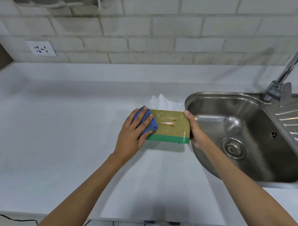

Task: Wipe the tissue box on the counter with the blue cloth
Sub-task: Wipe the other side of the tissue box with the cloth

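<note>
The tissue box point(171, 127) is olive-gold with a green lower band. It is tipped toward me on the white counter point(56, 124), and a white tissue point(163, 101) sticks out behind it. My left hand point(135, 131) presses a folded blue cloth point(148, 123) against the box's left end. The box's right end is gripped by my right hand point(193, 127), thumb on the top corner.
A steel sink point(248, 136) lies directly right of the box, with a drain point(234, 148) and a tall tap point(284, 77). The tiled wall holds a white socket point(41, 48). Dark cables run along the floor below the counter's front edge.
</note>
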Action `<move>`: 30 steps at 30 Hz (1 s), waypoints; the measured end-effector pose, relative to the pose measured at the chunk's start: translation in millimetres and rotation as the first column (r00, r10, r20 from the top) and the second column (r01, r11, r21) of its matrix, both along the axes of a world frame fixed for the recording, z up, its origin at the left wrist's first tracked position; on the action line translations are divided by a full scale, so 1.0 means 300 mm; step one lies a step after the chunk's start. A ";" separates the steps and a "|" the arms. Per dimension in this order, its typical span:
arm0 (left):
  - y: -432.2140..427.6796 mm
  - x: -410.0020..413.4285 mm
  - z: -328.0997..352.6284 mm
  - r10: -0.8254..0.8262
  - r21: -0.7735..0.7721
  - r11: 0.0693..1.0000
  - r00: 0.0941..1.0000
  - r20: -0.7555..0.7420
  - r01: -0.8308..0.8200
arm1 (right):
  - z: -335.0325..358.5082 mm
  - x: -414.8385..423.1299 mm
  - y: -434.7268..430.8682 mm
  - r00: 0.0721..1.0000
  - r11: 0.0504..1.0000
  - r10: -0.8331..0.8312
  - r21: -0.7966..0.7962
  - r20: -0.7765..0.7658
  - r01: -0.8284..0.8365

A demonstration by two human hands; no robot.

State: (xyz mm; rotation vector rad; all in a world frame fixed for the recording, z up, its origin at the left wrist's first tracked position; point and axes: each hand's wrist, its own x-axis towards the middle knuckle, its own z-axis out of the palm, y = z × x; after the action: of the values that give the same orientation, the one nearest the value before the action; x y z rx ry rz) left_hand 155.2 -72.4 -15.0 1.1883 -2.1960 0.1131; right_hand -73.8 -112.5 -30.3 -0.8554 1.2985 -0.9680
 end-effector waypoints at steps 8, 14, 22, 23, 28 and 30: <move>0.026 -0.067 -0.008 -0.029 -0.061 0.998 0.996 0.082 0.034 | -0.012 -0.006 -0.008 1.000 0.999 0.029 -0.013 -0.001 -0.029; 0.004 0.003 0.001 0.026 -0.023 0.999 1.000 0.007 -0.026 | -0.009 0.001 -0.011 1.000 1.000 0.012 0.019 -0.014 -0.012; 0.018 -0.088 0.022 -0.036 -0.060 0.997 0.989 0.144 0.045 | -0.015 -0.005 -0.017 0.999 0.999 0.033 0.019 -0.021 -0.032; 0.037 -0.064 -0.001 -0.055 -0.066 0.996 0.983 0.176 0.068 | -0.016 -0.006 -0.018 0.999 0.999 0.040 0.021 -0.022 -0.040; 0.034 0.020 -0.014 -0.037 -0.057 0.997 0.988 0.152 0.046 | -0.020 -0.009 -0.018 0.999 0.999 0.037 0.000 -0.033 -0.037; 0.002 -0.020 0.029 0.023 -0.052 0.998 0.993 0.111 -0.018 | -0.021 -0.004 -0.017 0.998 0.999 0.041 0.000 -0.039 -0.041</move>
State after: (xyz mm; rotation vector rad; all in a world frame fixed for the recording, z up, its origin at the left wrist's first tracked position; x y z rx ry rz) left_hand 149.2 -72.0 -6.3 1.2025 -2.2639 0.2488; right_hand -75.1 -117.5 -36.6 -0.9024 1.3082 -0.9238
